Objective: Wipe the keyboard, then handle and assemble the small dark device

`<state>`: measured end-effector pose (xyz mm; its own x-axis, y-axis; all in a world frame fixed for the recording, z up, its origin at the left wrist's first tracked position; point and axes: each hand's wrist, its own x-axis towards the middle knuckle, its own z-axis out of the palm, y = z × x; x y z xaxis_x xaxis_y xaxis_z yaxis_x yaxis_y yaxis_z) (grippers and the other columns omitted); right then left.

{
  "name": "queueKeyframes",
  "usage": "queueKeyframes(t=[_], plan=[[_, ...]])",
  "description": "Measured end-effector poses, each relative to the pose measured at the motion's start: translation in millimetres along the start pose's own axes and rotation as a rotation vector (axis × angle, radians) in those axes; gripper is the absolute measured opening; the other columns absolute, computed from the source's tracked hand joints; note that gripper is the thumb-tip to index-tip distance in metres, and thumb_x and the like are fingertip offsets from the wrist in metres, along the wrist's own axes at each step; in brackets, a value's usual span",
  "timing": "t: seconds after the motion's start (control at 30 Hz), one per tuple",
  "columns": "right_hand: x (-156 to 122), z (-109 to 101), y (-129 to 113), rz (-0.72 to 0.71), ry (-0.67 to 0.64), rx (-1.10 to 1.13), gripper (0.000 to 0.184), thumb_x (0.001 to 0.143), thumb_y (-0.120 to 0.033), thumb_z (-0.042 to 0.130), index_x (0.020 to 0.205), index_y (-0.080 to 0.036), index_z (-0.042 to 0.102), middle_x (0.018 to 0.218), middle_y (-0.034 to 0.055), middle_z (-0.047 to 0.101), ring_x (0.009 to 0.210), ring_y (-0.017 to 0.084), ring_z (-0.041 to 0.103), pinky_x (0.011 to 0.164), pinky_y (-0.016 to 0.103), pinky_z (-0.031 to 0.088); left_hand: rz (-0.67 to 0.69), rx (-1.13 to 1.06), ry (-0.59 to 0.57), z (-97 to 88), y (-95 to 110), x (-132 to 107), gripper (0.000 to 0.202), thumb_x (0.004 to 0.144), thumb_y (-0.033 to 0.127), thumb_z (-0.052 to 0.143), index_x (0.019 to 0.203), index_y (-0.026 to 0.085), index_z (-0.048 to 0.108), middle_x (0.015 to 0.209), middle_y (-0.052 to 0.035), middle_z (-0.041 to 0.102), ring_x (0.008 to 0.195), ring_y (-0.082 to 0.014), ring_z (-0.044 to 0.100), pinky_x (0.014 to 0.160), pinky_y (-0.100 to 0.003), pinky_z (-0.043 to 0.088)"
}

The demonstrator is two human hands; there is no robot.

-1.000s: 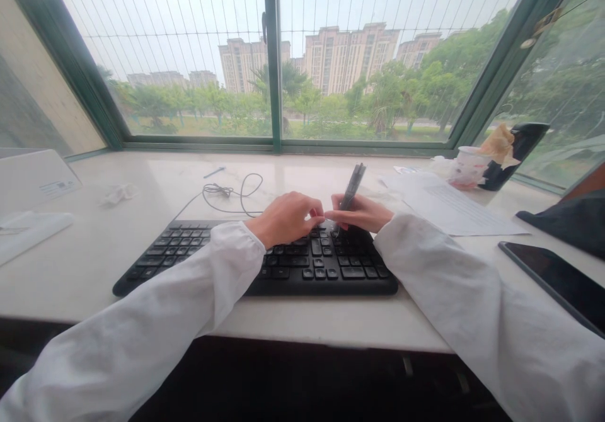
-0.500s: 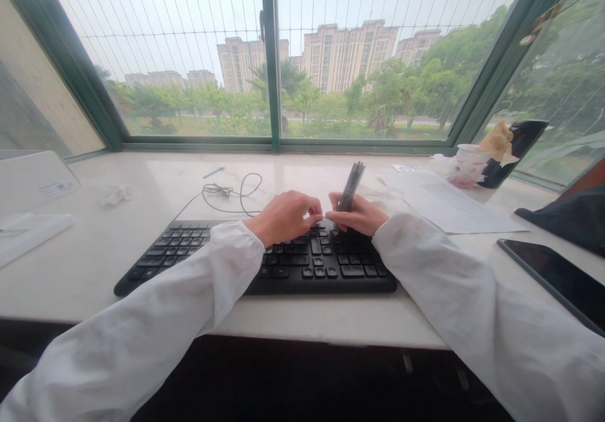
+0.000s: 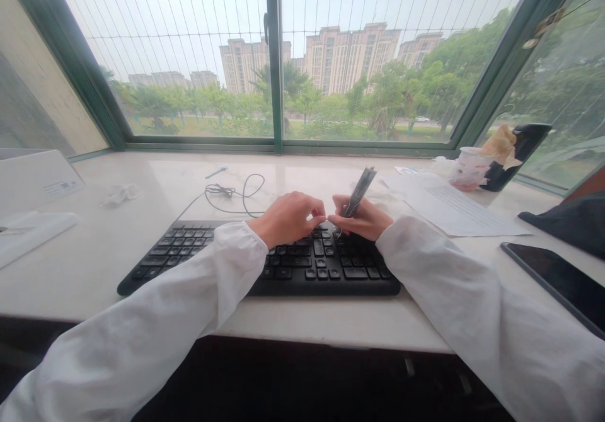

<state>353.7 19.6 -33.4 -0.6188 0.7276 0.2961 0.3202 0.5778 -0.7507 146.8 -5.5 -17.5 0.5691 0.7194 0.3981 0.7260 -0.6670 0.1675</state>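
Note:
My right hand point(image 3: 363, 219) is wrapped round a keycap puller point(image 3: 360, 190), a slim dark grey handle tilted up to the right, with thin wire at its lower end. That wire hangs just over the keys of a black keyboard point(image 3: 326, 286). Close beside it, my left hand point(image 3: 292, 218) is closed in a pinch, its thumb and fingertips almost meeting the right fingertips. Whatever lies in the left pinch is too small to make out. Both hands are above the upper right part of the keyboard and cover some keys.
A cable point(image 3: 222, 190) lies coiled behind the keyboard. To the right are paper sheets point(image 3: 447, 208), a paper cup point(image 3: 470, 167), a phone point(image 3: 558, 280) and dark cloth point(image 3: 567, 220). On the left are a crumpled tissue point(image 3: 120, 194) and a white box point(image 3: 35, 176). A window stands behind.
The keycap puller leans further right than before, turned by my right hand. My left hand keeps its pinch nearby. The whole view has shifted slightly.

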Motion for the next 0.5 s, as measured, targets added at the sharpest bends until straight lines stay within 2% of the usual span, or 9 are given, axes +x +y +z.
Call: queueKeyframes(t=[0.23, 0.5], plan=[[2, -6, 2, -0.051, -0.004, -0.148, 0.032, 0.078, -0.031, 0.065, 0.063, -0.022, 0.039, 0.05, -0.0057, 0.049, 0.049, 0.011, 0.046, 0.05, 0.026, 0.034, 0.016, -0.024, -0.019, 1.6, 0, 0, 0.019, 0.089, 0.033, 0.059, 0.091, 0.023, 0.074, 0.088, -0.0024, 0.075, 0.078, -0.0175, 0.066, 0.071, -0.03, 0.048], [3, -4, 11, -0.01, -0.058, 0.049, 0.037, 0.082, -0.043, 0.066, 0.067, -0.022, 0.04, 0.049, -0.006, 0.051, 0.05, 0.011, 0.046, 0.051, 0.027, 0.032, 0.068, -0.057, -0.028, 3.9, -3, -1, 0.023, 0.089, 0.036, 0.059, 0.097, 0.023, 0.076, 0.091, -0.0036, 0.076, 0.083, -0.018, 0.069, 0.076, -0.03, 0.049]])
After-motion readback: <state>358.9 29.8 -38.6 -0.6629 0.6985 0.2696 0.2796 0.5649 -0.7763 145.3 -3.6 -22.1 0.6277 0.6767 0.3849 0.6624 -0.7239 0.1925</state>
